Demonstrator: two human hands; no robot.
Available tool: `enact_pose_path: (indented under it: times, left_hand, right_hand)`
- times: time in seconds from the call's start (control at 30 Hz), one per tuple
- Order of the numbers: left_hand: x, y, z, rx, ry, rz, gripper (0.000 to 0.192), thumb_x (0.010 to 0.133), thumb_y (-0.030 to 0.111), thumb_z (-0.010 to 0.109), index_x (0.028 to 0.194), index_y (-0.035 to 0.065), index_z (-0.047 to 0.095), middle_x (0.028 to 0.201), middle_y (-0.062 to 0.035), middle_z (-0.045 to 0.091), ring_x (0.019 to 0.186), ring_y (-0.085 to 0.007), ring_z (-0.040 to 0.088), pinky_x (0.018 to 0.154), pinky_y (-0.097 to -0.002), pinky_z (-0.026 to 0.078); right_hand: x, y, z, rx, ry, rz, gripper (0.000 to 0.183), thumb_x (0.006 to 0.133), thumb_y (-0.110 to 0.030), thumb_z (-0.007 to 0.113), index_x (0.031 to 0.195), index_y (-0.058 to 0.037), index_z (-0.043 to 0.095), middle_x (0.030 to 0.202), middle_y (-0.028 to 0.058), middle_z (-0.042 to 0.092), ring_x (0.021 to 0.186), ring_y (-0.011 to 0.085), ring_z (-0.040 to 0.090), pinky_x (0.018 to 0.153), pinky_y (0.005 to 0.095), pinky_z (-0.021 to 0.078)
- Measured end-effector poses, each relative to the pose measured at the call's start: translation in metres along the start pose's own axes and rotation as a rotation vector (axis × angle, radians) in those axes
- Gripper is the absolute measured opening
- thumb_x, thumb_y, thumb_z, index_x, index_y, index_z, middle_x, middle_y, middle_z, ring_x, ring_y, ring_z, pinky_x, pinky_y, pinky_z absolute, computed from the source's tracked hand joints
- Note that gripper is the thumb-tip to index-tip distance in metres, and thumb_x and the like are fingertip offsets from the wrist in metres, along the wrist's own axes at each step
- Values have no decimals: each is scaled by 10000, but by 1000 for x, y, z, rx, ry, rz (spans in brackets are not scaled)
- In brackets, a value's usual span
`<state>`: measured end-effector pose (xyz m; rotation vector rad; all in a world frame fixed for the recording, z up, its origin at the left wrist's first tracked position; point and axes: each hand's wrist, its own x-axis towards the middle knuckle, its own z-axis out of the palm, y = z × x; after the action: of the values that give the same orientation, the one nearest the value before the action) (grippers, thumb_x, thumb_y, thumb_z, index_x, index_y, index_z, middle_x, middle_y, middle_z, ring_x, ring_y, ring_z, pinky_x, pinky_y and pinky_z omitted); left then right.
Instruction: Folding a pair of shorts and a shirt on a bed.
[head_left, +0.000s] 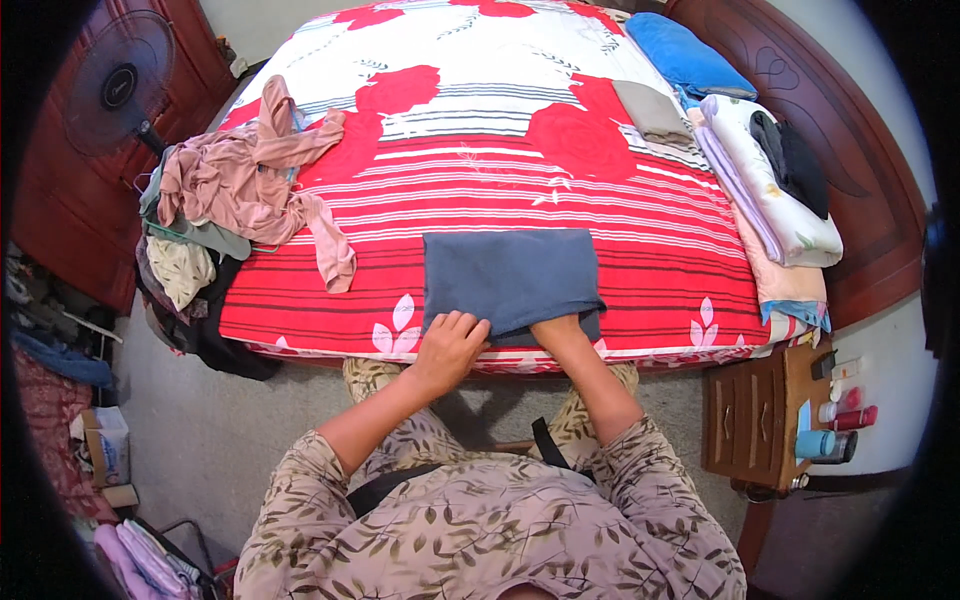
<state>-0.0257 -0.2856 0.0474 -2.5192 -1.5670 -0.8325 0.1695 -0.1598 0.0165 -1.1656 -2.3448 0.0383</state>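
Note:
A dark blue-grey cloth (510, 274), folded into a rough rectangle, lies on the near edge of a bed with a red and white floral sheet (480, 199). My left hand (454, 345) grips the cloth's near edge at its left, fingers curled over the fabric. My right hand (555, 330) is tucked under the upper layer near the lower right corner, so its fingers are hidden. A crumpled pink long-sleeved garment (232, 176) lies at the bed's left side, on top of other clothes and hangers.
At the right are a folded grey-beige cloth (652, 111), a blue pillow (686, 56) and stacked folded bedding (780, 187) by the wooden headboard. A wooden nightstand (757, 416) with bottles stands near right; a fan (120, 84) stands at far left.

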Motion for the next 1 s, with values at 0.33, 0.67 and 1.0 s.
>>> enact_pose_path:
  times: [0.33,0.67,1.0]
  left_hand:
    - [-8,-14,-11,-61,8,96,173,792,81,654,956,47,610,798,-87,520,769,-278,549,684,-393,427]
    - [4,-9,-24,-70,118,122,197,782,60,699,967,37,635,776,-85,521,712,-277,547,628,-395,421]
    - [-10,-12,-23,-40,77,137,215,778,77,655,986,34,629,793,-81,519,744,-264,542,659,-384,424]
  right_hand:
    - [-5,33,53,165,7,-41,476,939,-402,549,1265,-62,614,1345,199,575,1276,383,492,1079,514,350]
    - [32,-38,43,230,-75,-121,465,940,-396,550,1260,-65,617,1336,198,580,1266,384,498,1076,511,356]
    - [30,-72,55,295,-136,-151,454,942,-390,552,1254,-68,620,1326,198,585,1256,385,504,1073,508,361]
